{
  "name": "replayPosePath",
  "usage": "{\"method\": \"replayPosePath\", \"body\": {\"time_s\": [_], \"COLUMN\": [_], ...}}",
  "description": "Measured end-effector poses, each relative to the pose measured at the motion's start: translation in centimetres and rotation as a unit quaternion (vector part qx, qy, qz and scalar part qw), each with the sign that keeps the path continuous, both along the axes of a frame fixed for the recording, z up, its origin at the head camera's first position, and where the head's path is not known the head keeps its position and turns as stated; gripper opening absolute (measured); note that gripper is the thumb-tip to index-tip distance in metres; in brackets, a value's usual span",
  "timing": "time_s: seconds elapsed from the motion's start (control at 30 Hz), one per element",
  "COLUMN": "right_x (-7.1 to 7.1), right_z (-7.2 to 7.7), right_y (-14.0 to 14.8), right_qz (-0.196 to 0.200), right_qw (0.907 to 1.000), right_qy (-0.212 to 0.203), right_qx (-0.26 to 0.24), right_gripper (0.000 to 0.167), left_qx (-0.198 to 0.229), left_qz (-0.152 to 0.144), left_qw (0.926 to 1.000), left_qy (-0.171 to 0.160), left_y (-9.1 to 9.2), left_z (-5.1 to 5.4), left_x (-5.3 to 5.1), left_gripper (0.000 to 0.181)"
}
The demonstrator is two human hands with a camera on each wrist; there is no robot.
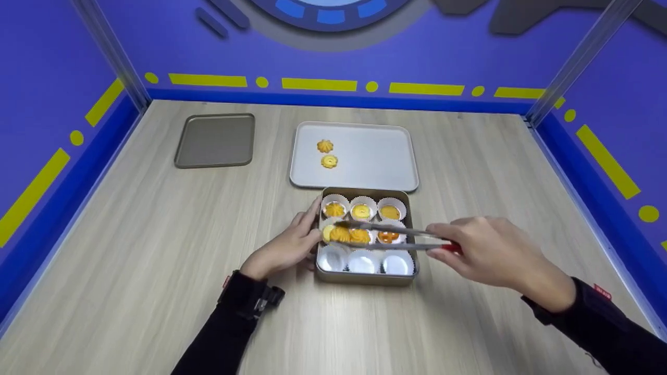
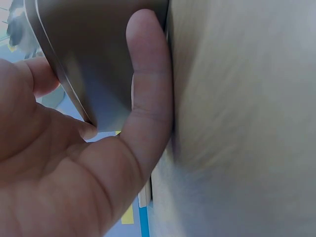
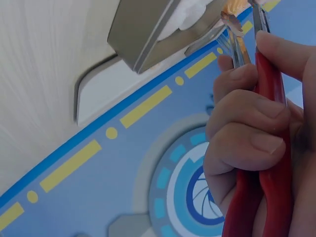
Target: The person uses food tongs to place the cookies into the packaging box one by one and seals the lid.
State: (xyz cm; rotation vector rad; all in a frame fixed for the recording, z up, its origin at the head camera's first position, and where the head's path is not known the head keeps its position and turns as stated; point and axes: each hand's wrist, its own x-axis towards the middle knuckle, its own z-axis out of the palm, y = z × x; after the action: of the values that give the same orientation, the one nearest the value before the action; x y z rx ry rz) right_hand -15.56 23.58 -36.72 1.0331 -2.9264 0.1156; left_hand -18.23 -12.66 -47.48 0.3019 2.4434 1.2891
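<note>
My right hand (image 1: 487, 252) grips red-handled metal tongs (image 3: 271, 123), whose arms reach leftward over the cookie tin (image 1: 365, 279). Between the tong tips is a ridged golden cookie (image 1: 340, 234) at the middle row's left; whether the tips squeeze it I cannot tell. Beside it lie a pale yellow cookie (image 1: 327, 233) and another swirled cookie (image 1: 360, 236). My left hand (image 1: 289, 245) rests against the tin's left side, its thumb (image 2: 148, 84) along the wall. White paper cups line the tin; the far row holds cookies, and a glossy orange-topped cookie (image 1: 388, 237) sits at middle right.
Behind the tin stands a white tray (image 1: 375, 156) with a ridged cookie (image 1: 325, 146) and a flower-shaped cookie (image 1: 329, 161) on it. A shallow brown lid-like tray (image 1: 216, 140) lies at the back left. Blue panels (image 1: 333, 62) bound the wooden table.
</note>
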Motion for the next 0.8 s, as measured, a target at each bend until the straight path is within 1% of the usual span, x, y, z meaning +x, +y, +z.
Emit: {"method": "replayPosePath", "body": {"time_s": [0.13,0.3,0.43,0.57,0.8], "right_x": [0.6,1.0,1.1,1.1,1.2], "right_z": [-0.6,-1.1,-1.3,-1.3,-1.4], "right_y": [-0.1,-0.4,-0.6,-0.8,-0.9], "right_qz": [0.016,0.024,0.034,0.046,0.045], "right_qw": [0.9999,0.9997,0.9994,0.9989,0.9989], "right_qy": [-0.002,0.001,0.005,0.01,0.011], "right_qx": [0.003,0.0,-0.001,0.004,0.009], "right_gripper": [0.033,0.033,0.032,0.032,0.034], "left_qx": [0.0,0.004,-0.001,-0.001,0.0], "left_qz": [0.003,0.002,0.002,0.002,0.003], "left_qw": [1.0,1.0,0.9999,1.0,1.0], "left_qy": [-0.001,0.002,0.011,0.007,0.005], "left_y": [0.0,0.1,0.1,0.1,0.0], "left_z": [0.0,0.1,0.1,0.1,0.1], "left_x": [0.0,0.0,0.0,0.0,0.1], "left_gripper": [0.081,0.08,0.079,0.079,0.078]}}
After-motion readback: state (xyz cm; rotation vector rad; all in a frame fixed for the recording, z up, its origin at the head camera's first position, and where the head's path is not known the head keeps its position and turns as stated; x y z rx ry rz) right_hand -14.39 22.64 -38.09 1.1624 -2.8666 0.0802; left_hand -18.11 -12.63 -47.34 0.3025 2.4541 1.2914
